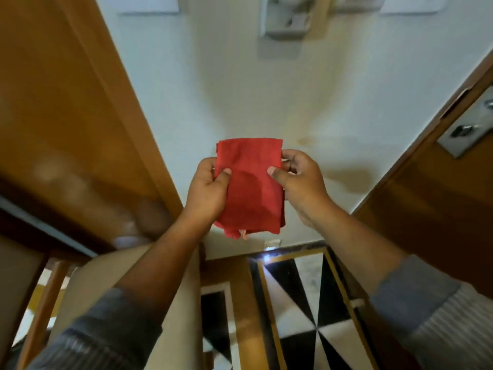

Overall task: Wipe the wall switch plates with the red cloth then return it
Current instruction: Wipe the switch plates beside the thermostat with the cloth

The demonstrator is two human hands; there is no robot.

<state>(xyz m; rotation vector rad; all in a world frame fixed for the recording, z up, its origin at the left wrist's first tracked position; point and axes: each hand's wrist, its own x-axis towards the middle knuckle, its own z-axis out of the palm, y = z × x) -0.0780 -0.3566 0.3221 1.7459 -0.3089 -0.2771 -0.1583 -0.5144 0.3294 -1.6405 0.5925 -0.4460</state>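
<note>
A folded red cloth (pixel 249 182) is held flat in front of a white wall, between both hands. My left hand (pixel 206 188) pinches its left edge with the thumb on top. My right hand (pixel 301 180) grips its right edge the same way. High on the wall, at the top of the view, are white switch plates: one at the left (pixel 149 5), one at the right (pixel 410 5), and a grey-white fitting (pixel 286 21) between them. The cloth is well below these plates and touches none of them.
A wooden door frame (pixel 80 102) runs along the left. A wooden door with a metal lock plate (pixel 469 132) stands at the right. Below are a black-and-white patterned floor (pixel 301 303) and a beige piece of furniture (pixel 88 289) at lower left.
</note>
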